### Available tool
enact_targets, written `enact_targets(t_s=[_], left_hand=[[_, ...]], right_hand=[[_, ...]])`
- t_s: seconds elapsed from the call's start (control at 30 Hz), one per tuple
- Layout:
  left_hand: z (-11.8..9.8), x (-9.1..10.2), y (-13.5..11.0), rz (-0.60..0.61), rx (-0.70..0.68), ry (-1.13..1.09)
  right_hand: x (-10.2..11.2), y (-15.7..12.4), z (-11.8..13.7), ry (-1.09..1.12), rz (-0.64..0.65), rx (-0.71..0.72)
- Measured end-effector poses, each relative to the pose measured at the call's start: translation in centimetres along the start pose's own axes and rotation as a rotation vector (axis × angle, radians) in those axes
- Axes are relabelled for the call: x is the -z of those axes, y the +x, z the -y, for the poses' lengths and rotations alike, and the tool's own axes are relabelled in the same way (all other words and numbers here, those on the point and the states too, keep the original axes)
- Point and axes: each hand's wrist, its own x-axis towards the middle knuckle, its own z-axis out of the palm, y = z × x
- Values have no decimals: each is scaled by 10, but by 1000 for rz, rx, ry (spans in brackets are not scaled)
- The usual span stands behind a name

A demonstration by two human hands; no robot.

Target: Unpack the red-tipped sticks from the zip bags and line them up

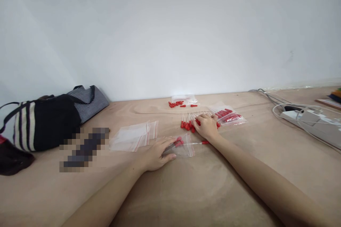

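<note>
My left hand [156,154] holds a small clear zip bag [183,148] at its mouth; the bag has a few red-tipped droppers inside. One red-tipped dropper [201,143] lies half out of the bag. My right hand [206,126] rests palm down with curled fingers on a loose pile of red-tipped droppers [187,124]; whether it grips one is hidden. To the right lie filled bags of droppers [229,115].
A stack of empty zip bags [134,135] lies left of my left hand. More droppers and a bag [182,102] sit near the wall. A striped tote bag [50,118] stands at the left. A power strip with cables [303,117] lies at the right.
</note>
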Motion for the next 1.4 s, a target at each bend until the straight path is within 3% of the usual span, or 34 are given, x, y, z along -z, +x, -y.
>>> enact_targets(t_s=[0.13, 0.27, 0.37, 0.57, 0.67, 0.73, 0.8, 0.87, 0.97, 1.1, 1.17, 1.27, 1.4], left_hand=[[-1, 1, -1, 0, 13, 1], [-2, 1, -2, -1, 32, 17], [-3, 2, -3, -2, 37, 25], [-8, 5, -2, 14, 45, 44], [-7, 5, -2, 11, 49, 26], [-4, 4, -2, 5, 43, 14], [-2, 3, -2, 5, 46, 11], [-1, 2, -2, 1, 46, 17], [-1, 2, -1, -13, 29, 20], [-2, 2, -2, -4, 33, 19], [-1, 1, -3, -10, 30, 10], [2, -1, -3, -31, 4, -10], [3, -2, -3, -20, 23, -18]], right_hand=[[27, -8, -8, 99, 47, 18], [53, -25, -25, 250, 372, 324], [60, -38, -36, 256, 467, 397], [65, -42, -51, 287, 502, 356], [75, -34, -66, 421, 556, 257], [79, -26, -75, 529, 513, 135], [78, -17, -77, 599, 369, -10], [71, -9, -68, 618, 192, -167], [52, 4, -35, 527, 81, -326], [25, 17, 17, 162, 108, -311], [13, 20, 36, 41, 180, -300], [2, 19, 49, -58, 228, -274], [0, 14, 46, -46, 212, -242]])
